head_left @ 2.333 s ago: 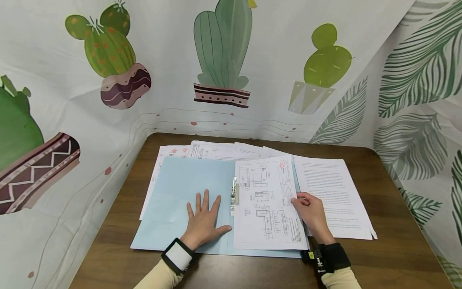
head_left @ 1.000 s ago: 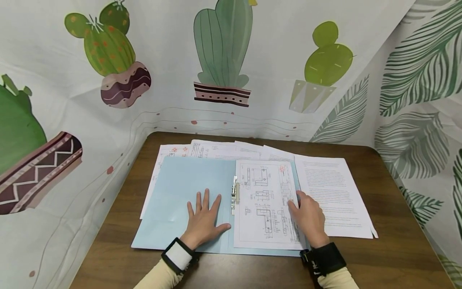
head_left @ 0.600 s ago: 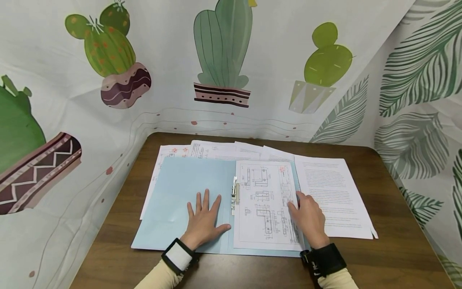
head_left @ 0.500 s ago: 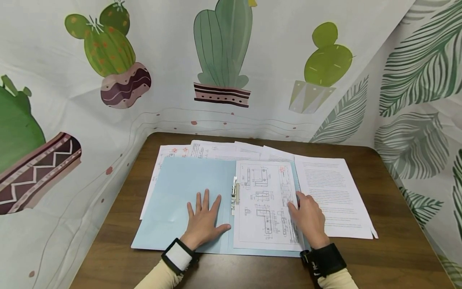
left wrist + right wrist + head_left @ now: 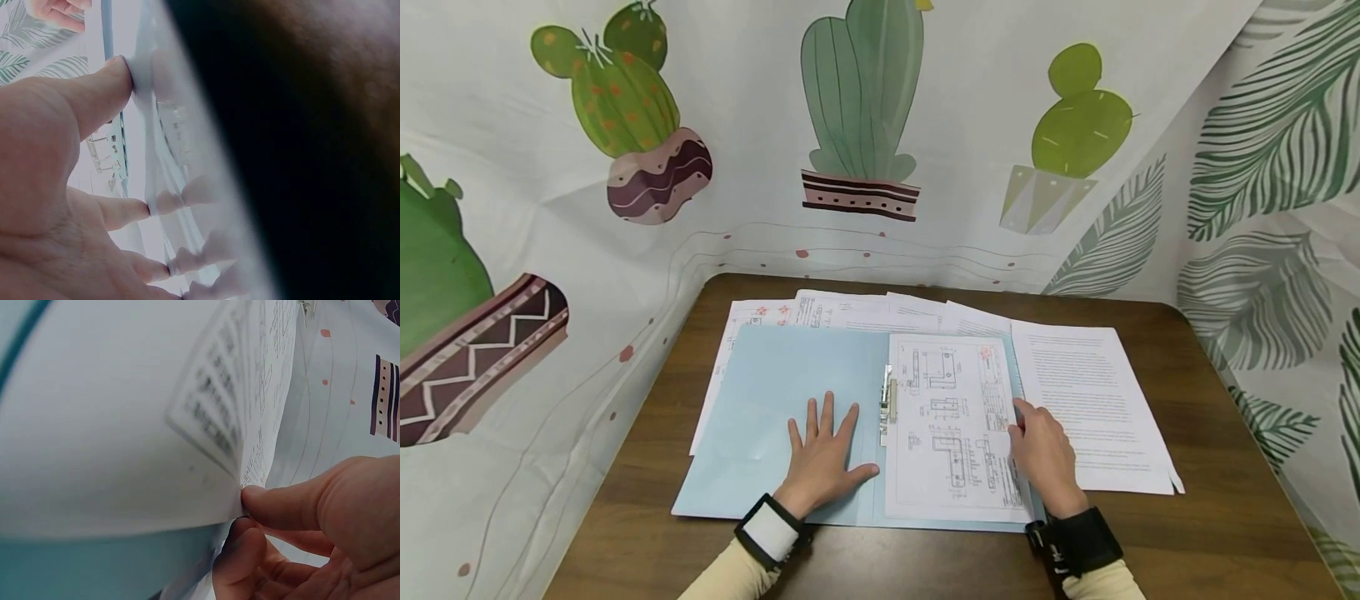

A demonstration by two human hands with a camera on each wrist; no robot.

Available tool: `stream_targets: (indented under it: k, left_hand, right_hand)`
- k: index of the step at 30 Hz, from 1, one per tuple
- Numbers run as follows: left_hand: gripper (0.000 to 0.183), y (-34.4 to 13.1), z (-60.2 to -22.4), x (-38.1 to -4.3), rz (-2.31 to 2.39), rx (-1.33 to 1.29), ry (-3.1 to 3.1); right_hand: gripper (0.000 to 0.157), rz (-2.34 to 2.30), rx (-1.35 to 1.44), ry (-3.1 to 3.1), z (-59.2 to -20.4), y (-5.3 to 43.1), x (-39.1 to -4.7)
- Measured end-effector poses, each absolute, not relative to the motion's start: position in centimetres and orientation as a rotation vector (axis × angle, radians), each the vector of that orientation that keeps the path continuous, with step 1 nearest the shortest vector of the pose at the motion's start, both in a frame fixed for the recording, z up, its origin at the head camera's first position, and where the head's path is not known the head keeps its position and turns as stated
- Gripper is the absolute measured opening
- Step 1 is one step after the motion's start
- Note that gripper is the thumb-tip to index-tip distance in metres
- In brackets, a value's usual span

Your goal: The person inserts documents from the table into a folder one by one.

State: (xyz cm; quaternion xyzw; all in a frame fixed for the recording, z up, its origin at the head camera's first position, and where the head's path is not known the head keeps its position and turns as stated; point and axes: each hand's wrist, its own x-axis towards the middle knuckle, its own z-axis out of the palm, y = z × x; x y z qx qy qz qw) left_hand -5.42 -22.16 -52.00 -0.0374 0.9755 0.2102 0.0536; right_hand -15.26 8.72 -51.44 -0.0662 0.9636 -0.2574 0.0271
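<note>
Blue folder (image 5: 797,367) open on the desk (image 5: 880,567) before us, a left hand (image 5: 820,471) lies spread on its cover while the right hand (image 5: 1047,454) pinches the outer edge of the drawing (image 5: 928,492) inside, seemingly arranging pages, the next move calling for a light grip.

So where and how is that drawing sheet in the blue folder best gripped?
I'd probably pinch the drawing sheet at its long right edge, coming from the right: it is thin, and its left edge sits at the metal clip, while the right one lies clear of it, where the right hand has its thumb.
</note>
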Motion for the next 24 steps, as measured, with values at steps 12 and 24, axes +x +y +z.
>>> stream_targets:
  k: [12,24]
  left_hand:
    - [0.096,-22.22,-51.94,-5.52,0.624,-0.118,2.968]
    - [0.095,-22.1,-51.85,-5.43,0.641,-0.117,2.958]
  right_hand:
    - [0.049,-0.8,-0.203,2.966,-51.63,8.88,-15.32]
    - [0.05,-0.804,-0.199,2.962,-51.71,8.83,-15.3]
